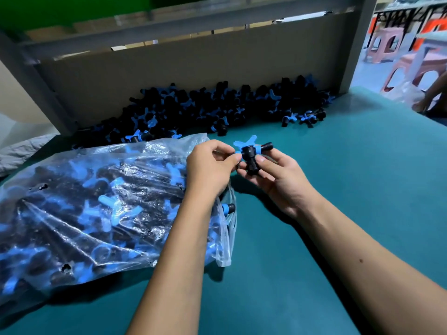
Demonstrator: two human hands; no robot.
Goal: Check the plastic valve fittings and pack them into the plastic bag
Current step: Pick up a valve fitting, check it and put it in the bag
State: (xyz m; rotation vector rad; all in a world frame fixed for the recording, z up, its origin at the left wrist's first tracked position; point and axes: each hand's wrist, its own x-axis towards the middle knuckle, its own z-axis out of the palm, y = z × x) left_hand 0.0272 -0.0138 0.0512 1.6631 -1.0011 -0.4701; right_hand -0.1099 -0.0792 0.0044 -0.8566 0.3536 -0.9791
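- The right hand [273, 175] holds a black plastic valve fitting with a blue butterfly handle [251, 153] just above the teal tabletop [338, 189].
- Its thumb presses the front of the black body, and the other fingers curl under it, so this hand is clamped on the fitting.
- The left hand [209, 165] is right beside it. Its thumb and first finger pinch one blue wing of the handle, on the left side of the fitting.
- The fitting's black body stands nearly upright in the hands, with a short black tube sticking out to the right near the top. The blue wings spread out at the top and point away from the person.
- A big clear plastic bag [84, 213] lies on the tabletop to the left of the hands. It is crinkly and shiny and filled with many black and blue fittings.
- The left forearm crosses over the open right end of the bag. One fitting with a blue ring [228, 207] sits at that open end, just beside the left arm.
- A long heap of loose black and blue fittings [205, 110] lies at the back of the tabletop, against a brown cardboard wall [193, 64].
- A few loose fittings lie apart from the heap, near its right end.
- Pink plastic stools [384, 47] stand on the floor far off to the right.
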